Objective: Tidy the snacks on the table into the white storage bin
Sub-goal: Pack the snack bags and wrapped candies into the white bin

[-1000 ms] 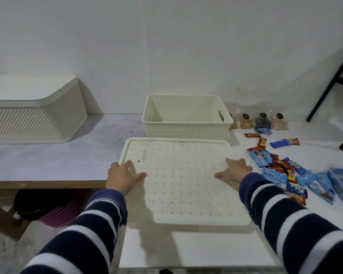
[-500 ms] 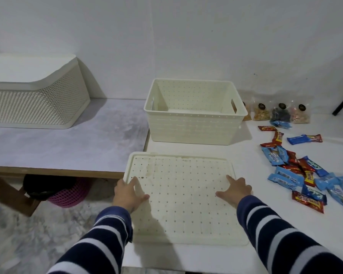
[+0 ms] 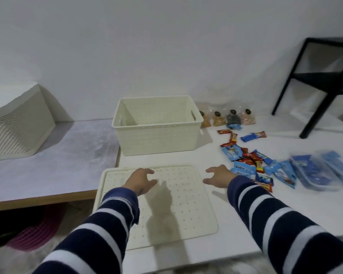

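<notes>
A: Change from half a second ago?
B: Both hands are off the lid now; before, they pressed its side edges. It lies flat at lower centre.
A: Hand pose?
B: Left hand hovers over the lid's upper left, fingers spread and curled, empty. Right hand is just past its right edge, fingers apart, empty.
A: Task items?
B: Bin at centre, uncovered. Snacks scattered on the table at right, near the right hand.
</notes>
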`<state>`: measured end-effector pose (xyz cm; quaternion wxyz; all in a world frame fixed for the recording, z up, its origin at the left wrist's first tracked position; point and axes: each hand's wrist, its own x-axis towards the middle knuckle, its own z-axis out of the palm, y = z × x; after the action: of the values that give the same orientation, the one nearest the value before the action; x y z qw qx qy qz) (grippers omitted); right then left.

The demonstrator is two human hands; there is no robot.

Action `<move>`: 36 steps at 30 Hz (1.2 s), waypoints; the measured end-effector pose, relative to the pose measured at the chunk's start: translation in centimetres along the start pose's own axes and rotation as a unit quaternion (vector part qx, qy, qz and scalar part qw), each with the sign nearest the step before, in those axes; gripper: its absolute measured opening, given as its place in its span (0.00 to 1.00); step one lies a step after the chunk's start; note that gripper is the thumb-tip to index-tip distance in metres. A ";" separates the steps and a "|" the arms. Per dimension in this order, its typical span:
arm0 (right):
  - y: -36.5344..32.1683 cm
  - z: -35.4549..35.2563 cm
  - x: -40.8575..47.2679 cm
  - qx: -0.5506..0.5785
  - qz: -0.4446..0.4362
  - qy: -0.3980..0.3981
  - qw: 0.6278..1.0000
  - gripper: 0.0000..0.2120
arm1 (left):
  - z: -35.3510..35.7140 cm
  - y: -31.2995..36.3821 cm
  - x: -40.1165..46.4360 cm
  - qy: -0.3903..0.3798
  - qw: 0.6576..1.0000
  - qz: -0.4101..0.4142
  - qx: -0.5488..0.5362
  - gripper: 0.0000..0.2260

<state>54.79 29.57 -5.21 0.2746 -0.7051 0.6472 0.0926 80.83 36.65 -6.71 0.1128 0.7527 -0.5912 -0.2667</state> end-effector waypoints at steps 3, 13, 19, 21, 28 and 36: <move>1.9 -2.4 -0.3 0.006 -0.007 0.015 1.000 0.27 | 0.3 4.5 1.5 -0.006 0.999 0.047 0.000 0.20; 10.0 -10.5 7.7 0.048 -0.021 0.046 0.998 0.25 | 5.4 18.9 11.9 -0.030 0.991 0.125 -0.039 0.20; 13.7 -14.9 19.0 0.082 -0.048 0.047 0.994 0.23 | 9.9 24.2 21.5 -0.020 0.992 0.059 -0.106 0.22; 14.4 -16.2 22.9 0.109 -0.054 0.055 0.991 0.23 | 10.4 25.1 25.0 0.012 0.990 0.032 -0.137 0.22; 13.0 -19.7 36.5 0.244 -0.093 0.100 0.960 0.25 | 10.1 26.5 35.9 0.146 0.959 -0.051 -0.239 0.22; 11.2 -19.6 45.2 0.239 -0.102 0.128 0.957 0.32 | 9.4 26.4 43.7 0.177 0.937 -0.061 -0.296 0.28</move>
<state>46.13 -19.43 -13.83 0.3577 -0.6871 0.6050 -0.1839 60.87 -10.81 -13.47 0.4166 0.7551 -0.4092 -0.2980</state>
